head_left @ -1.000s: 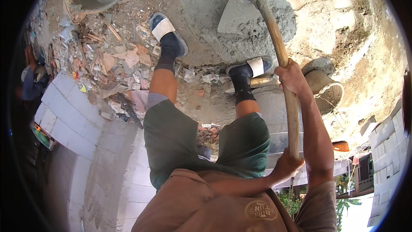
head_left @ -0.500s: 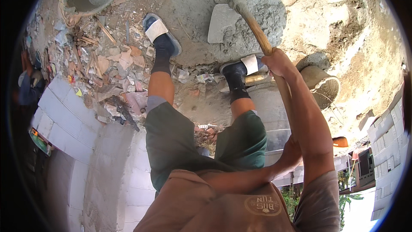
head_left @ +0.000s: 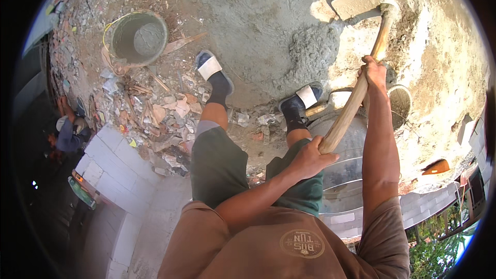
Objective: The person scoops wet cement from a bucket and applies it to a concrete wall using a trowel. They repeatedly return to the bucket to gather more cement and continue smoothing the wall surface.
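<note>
A hoe with a wooden handle runs slantwise across the right side, held in both fists. My left hand grips the butt end of the handle, close to my right knee. Farther up, my right hand is wrapped round the shaft with the arm stretched out. The broad, mortar-smeared hoe blade is at the far right, over sunlit ground beside the wet grey mortar. A thicker heap of mortar lies between the blade and my right foot.
A round bucket with grey residue stands at the left among rubble. Another bucket lies tipped at the right. Near my right sandal is a wooden-handled tool. Pale block walls rise at the lower left, where another person is.
The hoe blade has swung from the mortar between my feet out to the far right. My left hand has come forward from my right side, and the view has shifted.
</note>
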